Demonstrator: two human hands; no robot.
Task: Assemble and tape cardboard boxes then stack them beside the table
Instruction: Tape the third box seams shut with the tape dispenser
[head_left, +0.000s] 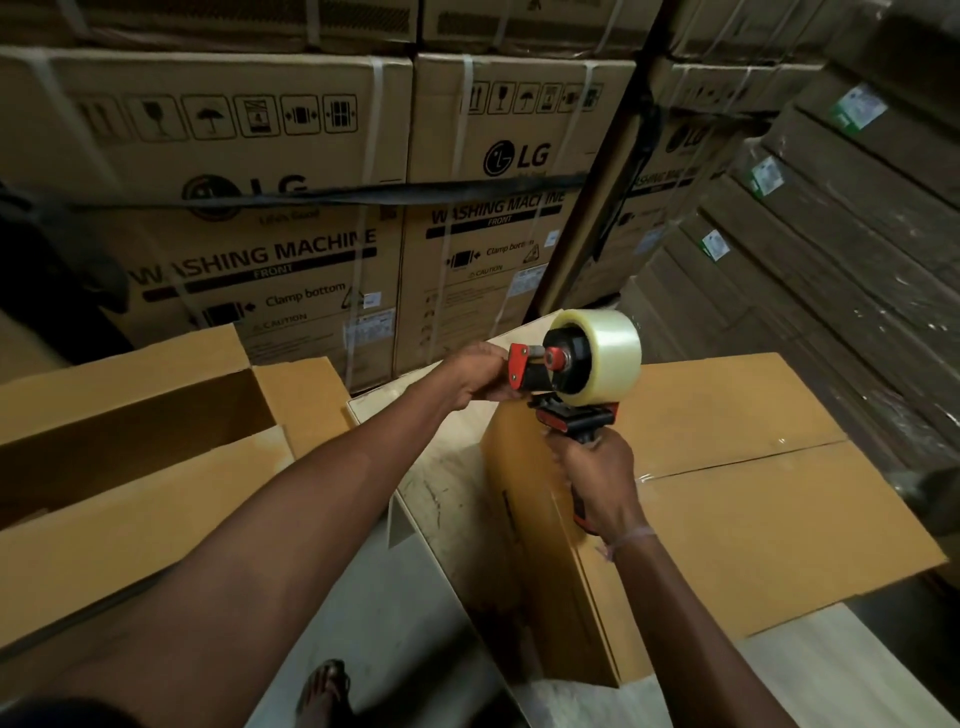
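Cardboard box (130, 467), flaps open, at left; left hand (480, 376) fingers pinch tape dispenser (576, 384) front, right hand (597, 483) grips its handle above taped box (753, 493) on table (447, 483). Taping step; next, probably stacking.

**One head-worn view, aimed forward and down**

Worn at head height, tilted down over both forearms. Wide-angle, with bent lines toward the edges. Close on the right hand (597, 480) and left hand (480, 371) at the tape dispenser (569, 387); farther off, stacked cartons (249, 208) across the back. No second view to overlap.
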